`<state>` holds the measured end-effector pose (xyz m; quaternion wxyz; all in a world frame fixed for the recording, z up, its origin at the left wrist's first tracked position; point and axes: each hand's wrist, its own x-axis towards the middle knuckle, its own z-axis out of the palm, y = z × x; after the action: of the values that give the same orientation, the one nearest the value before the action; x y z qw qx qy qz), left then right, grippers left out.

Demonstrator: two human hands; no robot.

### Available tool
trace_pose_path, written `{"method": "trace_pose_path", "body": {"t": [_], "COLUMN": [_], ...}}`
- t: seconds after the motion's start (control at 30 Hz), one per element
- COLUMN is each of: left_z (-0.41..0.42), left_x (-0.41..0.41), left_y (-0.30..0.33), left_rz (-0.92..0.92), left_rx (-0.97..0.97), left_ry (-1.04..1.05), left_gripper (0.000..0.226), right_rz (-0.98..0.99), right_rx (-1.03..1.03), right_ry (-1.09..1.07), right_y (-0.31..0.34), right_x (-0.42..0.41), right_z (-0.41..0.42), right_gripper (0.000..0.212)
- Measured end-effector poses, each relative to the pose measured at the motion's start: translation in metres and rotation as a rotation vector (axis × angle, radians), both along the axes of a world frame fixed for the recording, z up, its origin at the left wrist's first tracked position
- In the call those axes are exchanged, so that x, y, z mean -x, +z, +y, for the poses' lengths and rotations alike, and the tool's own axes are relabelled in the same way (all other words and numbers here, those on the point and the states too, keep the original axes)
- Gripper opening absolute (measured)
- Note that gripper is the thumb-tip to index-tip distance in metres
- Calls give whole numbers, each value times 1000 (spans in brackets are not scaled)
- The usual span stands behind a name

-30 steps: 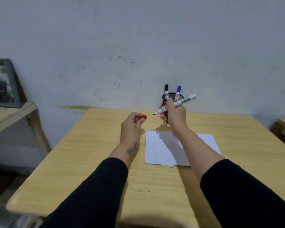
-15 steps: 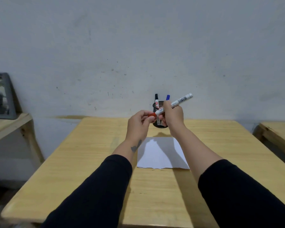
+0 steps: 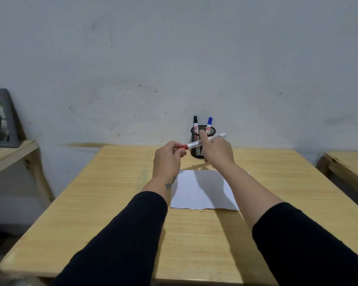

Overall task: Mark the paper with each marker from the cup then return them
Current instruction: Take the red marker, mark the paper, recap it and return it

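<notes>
A red marker point(image 3: 196, 143) with a white barrel is held level above the table between both hands. My left hand point(image 3: 168, 159) pinches its red cap end. My right hand point(image 3: 218, 152) holds the barrel's other half, index finger raised. Behind them stands a black mesh cup point(image 3: 197, 150) near the wall, with a black marker point(image 3: 195, 124) and a blue marker point(image 3: 209, 124) upright in it. A white sheet of paper point(image 3: 201, 190) lies flat on the wooden table point(image 3: 103, 203) below my forearms.
A grey wall rises right behind the cup. A wooden shelf point(image 3: 6, 155) with a dark framed picture point(image 3: 0, 118) stands at the left. Another wooden table's corner point(image 3: 347, 166) shows at the right edge.
The cap was off in my left hand a second ago; my hands came together and the red cap now sits on the marker's tip. The view also shifted slightly.
</notes>
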<state>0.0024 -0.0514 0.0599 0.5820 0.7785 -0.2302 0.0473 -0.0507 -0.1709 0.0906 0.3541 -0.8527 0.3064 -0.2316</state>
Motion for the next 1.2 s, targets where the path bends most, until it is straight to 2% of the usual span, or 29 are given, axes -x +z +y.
{"method": "trace_pose_path", "body": {"t": [0.03,0.1,0.2,0.3,0.4,0.53,0.67,0.8,0.9,1.03,1.2], "left_z": [1,1,0,2,10,29,35,33,33,33,33], "left_x": [-2,-5,-4,-5,-12,-19,-28,-31,-32,-32,-31], "left_y": [-1,-1,1,-5,-18,-53,-76,-77,-78,-77,-75], "left_rz": [4,9,-13,-22,10,-52,-101,-138,-137,-136,-135], "left_rx": [-14,-25,-30,-53,-196,-628,-842,-910,-903,-889,-890], "left_ry": [3,-1,-11,-29,-35,-3,-68,-51,-39,-22,-21], "left_gripper": [10,12,14,17,47,68,85,88,89,90,89], "right_rz": [1,-64,-68,-97,-116,-325,-412,-328,-186,-3,10], "right_rx": [214,492,685,715,644,351,147,78,38,39,-9], "right_ry": [-40,35,208,161,86,2,-63,-96,-159,-296,-296], "right_y": [-1,-5,-19,-27,-16,22,44,35,14,-10,-10], "right_x": [2,6,1,-6,-11,-28,-50,-68,-78,-89,-96], "right_z": [-1,-4,-11,-16,-26,-47,-65,-76,-82,-87,-88], "right_gripper": [43,9,24,23,22,20,20,23,21,29,23]}}
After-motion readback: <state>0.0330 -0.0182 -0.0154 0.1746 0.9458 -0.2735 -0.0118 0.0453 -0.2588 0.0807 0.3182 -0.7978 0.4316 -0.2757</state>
